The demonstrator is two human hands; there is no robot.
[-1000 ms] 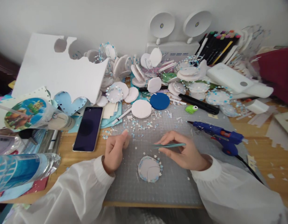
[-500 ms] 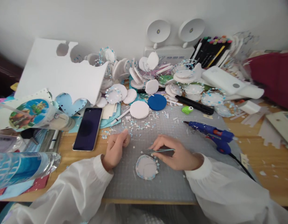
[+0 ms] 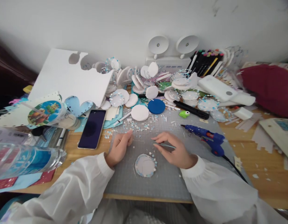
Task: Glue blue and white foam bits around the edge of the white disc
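Observation:
My right hand (image 3: 171,148) pinches a pair of slim tweezers (image 3: 166,145) between thumb and fingers. Their tips point left, above and apart from a white disc (image 3: 145,165) that lies flat on the grey cutting mat (image 3: 125,185). Small pale blue and white bits ring the disc's rim, and a thin line crosses its face. To the upper left of the disc, my left hand (image 3: 120,146) rests on the mat in a loose fist, thumb on top, with no object showing in it. Tiny paper bits (image 3: 136,127) lie scattered beyond both hands.
A blue glue gun (image 3: 205,134) with its cord lies right of my hand. On the left are a phone (image 3: 92,129), a water bottle (image 3: 36,160) and a lidded cup (image 3: 47,112). Several white discs (image 3: 139,112), a blue disc (image 3: 156,106) and a black cutter (image 3: 191,109) lie behind.
The camera view has tilted up slightly. My right hand and the tweezers have drawn a little away from the disc's upper edge. My left hand stays curled in place.

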